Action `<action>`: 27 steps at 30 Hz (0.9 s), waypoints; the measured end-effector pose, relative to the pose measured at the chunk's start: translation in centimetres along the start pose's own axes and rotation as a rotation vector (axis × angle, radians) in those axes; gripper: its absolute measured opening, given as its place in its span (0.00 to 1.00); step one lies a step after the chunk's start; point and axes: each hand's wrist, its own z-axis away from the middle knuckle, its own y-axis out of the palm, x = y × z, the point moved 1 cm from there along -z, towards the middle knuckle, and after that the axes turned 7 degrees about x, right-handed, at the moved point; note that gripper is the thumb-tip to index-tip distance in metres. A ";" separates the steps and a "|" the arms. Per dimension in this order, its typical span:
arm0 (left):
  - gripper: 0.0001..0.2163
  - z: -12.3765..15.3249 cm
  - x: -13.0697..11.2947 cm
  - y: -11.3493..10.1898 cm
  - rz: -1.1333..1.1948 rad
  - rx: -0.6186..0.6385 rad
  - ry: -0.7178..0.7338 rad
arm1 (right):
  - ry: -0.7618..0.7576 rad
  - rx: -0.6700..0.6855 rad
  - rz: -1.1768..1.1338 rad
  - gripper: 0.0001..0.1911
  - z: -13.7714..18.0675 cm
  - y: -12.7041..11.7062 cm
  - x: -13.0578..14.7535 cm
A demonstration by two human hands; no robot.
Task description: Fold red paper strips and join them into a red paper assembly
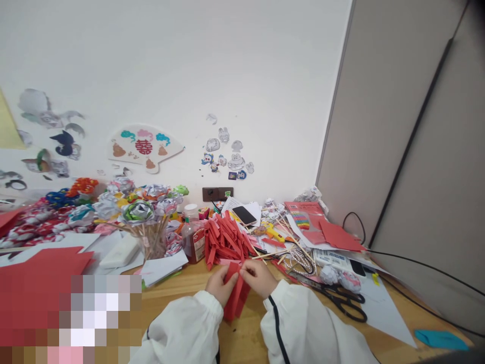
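Observation:
Both my hands meet low in the middle of the wooden desk [182,296], in white sleeves. My left hand [220,284] and my right hand [258,277] are both closed on a folded red paper piece [235,293] held between them, its lower end hanging toward me. Just beyond my fingers lies a pile of red paper strips [224,238].
A bottle of red liquid [193,237] and a bunch of paper flowers on sticks [146,212] stand at left. Black scissors [346,301], a phone [244,215], wooden sticks, red sheets [333,233] and cables lie at right. Red paper stack [41,268] lies at far left.

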 end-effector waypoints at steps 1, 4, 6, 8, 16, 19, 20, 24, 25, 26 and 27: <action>0.10 0.0 0.1 0.1 0.029 -0.002 -0.002 | 0.009 0.000 -0.014 0.09 0.0 0.1 -0.1; 0.12 0.0 0.0 0.3 0.100 -0.010 -0.018 | 0.019 0.001 -0.035 0.10 -0.1 0.2 -0.2; 0.14 0.1 -0.2 0.3 0.140 -0.002 -0.052 | 0.011 0.001 -0.034 0.11 -0.1 0.2 -0.2; 0.17 0.1 -0.4 0.3 0.186 0.004 -0.089 | 0.006 0.013 -0.026 0.11 -0.1 0.1 -0.2; 0.18 -0.2 0.5 0.4 0.648 0.082 -0.388 | -0.041 0.078 0.207 0.08 0.1 -1.2 0.4; 0.17 -0.4 1.3 0.5 0.672 0.083 -0.404 | -0.053 0.069 0.296 0.07 0.3 -1.1 0.6; 0.17 -0.5 1.5 0.6 0.671 0.084 -0.390 | -0.053 0.065 0.305 0.06 0.3 -1.1 0.6; 0.15 -0.7 1.9 0.5 0.670 0.084 -0.297 | -0.058 0.074 0.221 0.07 0.3 -0.9 0.6; 0.15 -0.7 1.8 0.5 0.675 0.087 -0.284 | -0.061 0.080 0.188 0.07 0.3 -1.0 0.5; 0.14 -0.7 1.7 0.3 0.682 0.096 -0.280 | -0.064 0.086 0.160 0.07 0.2 -1.0 0.5; 0.14 -0.6 1.5 0.2 0.693 0.111 -0.293 | -0.066 0.093 0.137 0.08 0.2 -1.0 0.5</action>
